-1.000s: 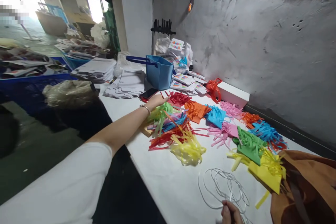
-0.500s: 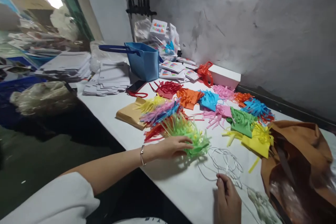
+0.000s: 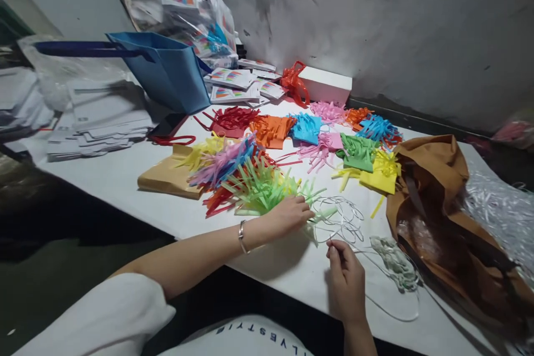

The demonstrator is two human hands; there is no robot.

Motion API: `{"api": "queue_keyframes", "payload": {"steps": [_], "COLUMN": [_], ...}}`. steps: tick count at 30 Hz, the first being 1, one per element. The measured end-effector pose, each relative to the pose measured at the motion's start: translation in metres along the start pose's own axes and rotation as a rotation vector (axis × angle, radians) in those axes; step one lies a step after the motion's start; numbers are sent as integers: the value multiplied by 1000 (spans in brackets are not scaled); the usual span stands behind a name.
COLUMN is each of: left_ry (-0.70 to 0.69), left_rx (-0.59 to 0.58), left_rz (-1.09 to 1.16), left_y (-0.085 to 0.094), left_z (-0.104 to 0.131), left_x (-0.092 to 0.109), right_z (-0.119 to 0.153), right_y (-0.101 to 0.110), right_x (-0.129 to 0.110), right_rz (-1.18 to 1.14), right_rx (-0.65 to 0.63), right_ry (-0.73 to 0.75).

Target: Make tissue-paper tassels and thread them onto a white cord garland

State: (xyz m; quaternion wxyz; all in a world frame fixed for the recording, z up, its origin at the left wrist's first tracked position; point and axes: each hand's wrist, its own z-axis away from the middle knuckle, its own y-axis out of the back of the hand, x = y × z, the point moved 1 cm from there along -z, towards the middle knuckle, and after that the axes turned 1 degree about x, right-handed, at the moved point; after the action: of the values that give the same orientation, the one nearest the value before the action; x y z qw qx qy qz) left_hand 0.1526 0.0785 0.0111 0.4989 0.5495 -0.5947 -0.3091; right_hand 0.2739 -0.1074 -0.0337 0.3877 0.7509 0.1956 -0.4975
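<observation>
My left hand point(image 3: 290, 216) is closed at the near edge of the light green paper fringe point(image 3: 261, 184), its fingers curled round a pale green fringed tassel point(image 3: 326, 214) whose strips stick out past them. Part of that tassel is hidden by the hand. Close by on the right, my right hand point(image 3: 347, 275) pinches a thin end of white cord point(image 3: 342, 221) between thumb and forefinger. The cord lies in loose loops on the table beyond both hands. A bundled hank of cord point(image 3: 396, 261) rests to the right.
Fringed paper bundles in several colours, such as the yellow one point(image 3: 381, 171), cover the white table point(image 3: 267, 272). A brown bag point(image 3: 434, 178) lies at right. Behind stand a blue bag point(image 3: 167, 75), stacked white envelopes point(image 3: 108, 114) and a white box point(image 3: 327, 86). A brown envelope point(image 3: 169, 175) lies left.
My left hand has shifted right along the light green fringe, and its fingers have closed on a tassel. My right hand still pinches the cord. The view has turned right.
</observation>
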Motion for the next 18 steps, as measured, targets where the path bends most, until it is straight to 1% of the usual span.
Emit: {"api": "queue_keyframes", "payload": {"steps": [2, 5, 8, 10, 11, 12, 14, 16, 18], "left_ry": [21, -22, -82, -66, -38, 3, 106, 194, 233], "left_rx": [-16, 55, 92, 97, 100, 106, 123, 137, 140], "left_rz": [29, 223, 422, 490, 507, 508, 465, 404, 367], "left_y": [-7, -4, 1, 1, 0, 0, -1, 0, 1], "left_z": [-7, -7, 0, 5, 7, 11, 20, 32, 46], "left_x": [1, 6, 15, 16, 14, 10, -3, -17, -29], "right_z": [2, 1, -6, -12, -15, -16, -18, -18, -17], "right_y": [3, 6, 1, -4, -5, -6, -2, 8, 19], "right_x": [-1, -9, -22, -30, -32, -33, -30, -23, -16], "right_rz": [-2, -18, -26, -12, -4, -2, -30, -102, -178], "right_rx": [8, -6, -60, -64, -44, -14, 68, 185, 315], "right_ry": [18, 93, 235, 331, 355, 350, 268, 156, 74]}}
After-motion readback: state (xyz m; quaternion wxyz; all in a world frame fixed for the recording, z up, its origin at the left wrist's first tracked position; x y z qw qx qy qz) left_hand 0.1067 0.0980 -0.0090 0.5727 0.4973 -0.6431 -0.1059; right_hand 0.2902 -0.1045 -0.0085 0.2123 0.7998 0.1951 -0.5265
